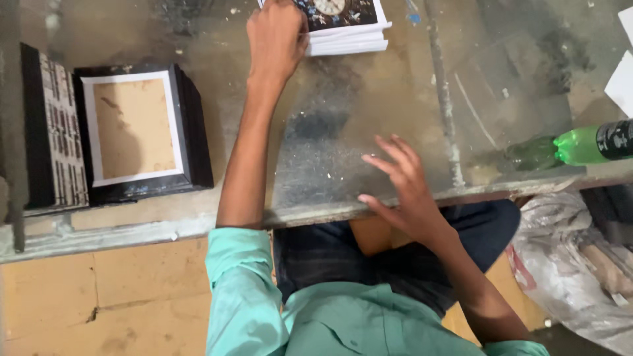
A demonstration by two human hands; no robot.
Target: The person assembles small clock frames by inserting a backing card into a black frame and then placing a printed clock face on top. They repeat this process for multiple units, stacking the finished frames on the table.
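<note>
Your left hand (275, 41) reaches to the far edge of the glass tabletop (369, 105) and rests on the stack of printed sheets (346, 29) there; whether it grips them is hidden. Your right hand (402, 188) hovers at the near edge, fingers spread, holding nothing. A black picture frame (135, 128) lies near the left edge, a green bottle (580, 144) by the right.

Flat stack of white-edged picture prints (347, 29)
</note>
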